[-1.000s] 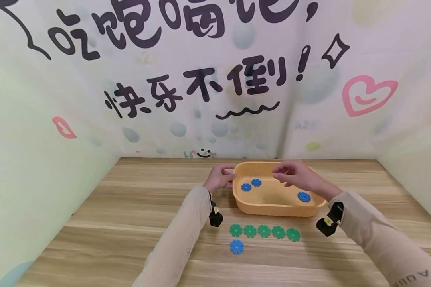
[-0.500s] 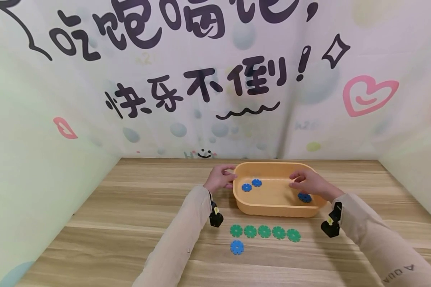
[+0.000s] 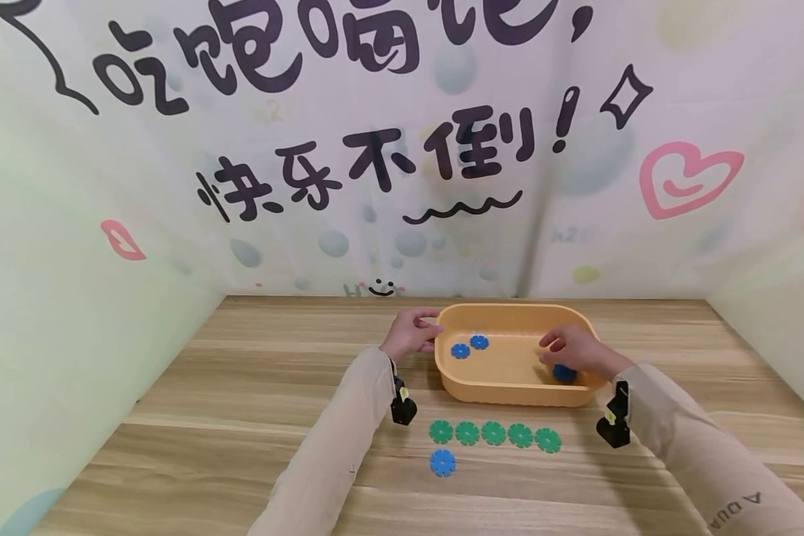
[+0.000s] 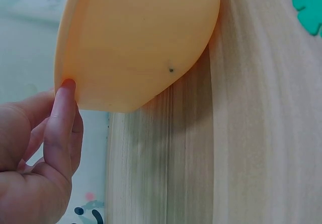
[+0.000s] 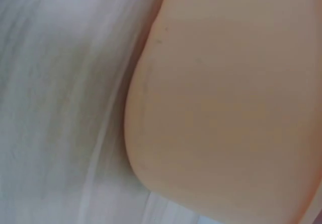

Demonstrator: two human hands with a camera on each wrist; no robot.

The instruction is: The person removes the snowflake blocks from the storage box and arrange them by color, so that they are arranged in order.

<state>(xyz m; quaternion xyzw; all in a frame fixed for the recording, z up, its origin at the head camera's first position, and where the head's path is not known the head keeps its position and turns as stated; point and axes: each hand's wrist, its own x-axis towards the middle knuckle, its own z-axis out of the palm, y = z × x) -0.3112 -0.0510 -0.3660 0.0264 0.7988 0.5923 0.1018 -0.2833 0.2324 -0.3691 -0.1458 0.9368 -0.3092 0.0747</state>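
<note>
My left hand (image 3: 410,333) grips the left end of an orange plastic basin (image 3: 509,393). In the left wrist view that hand's thumb and fingers (image 4: 61,126) pinch the basin's rim. My right hand (image 3: 579,351) is inside the right part of the basin, fingers loosely bent, over a blue notched disc (image 3: 564,374) that it partly covers. Two more blue notched discs (image 3: 460,351) lie on the basin floor at the left. The right wrist view has only the basin's outer wall (image 5: 226,108) and the table; the right fingers are out of it.
A row of several green notched discs (image 3: 493,433) lies on the wooden table (image 3: 254,387) in front of the basin. Below the row's left end is a single blue disc (image 3: 443,463). A printed cloth wall (image 3: 295,253) stands behind the table.
My right hand has moved right inside the basin, then down over the blue disc at the right, which has shifted slightly. The left hand keeps its grip on the rim.
</note>
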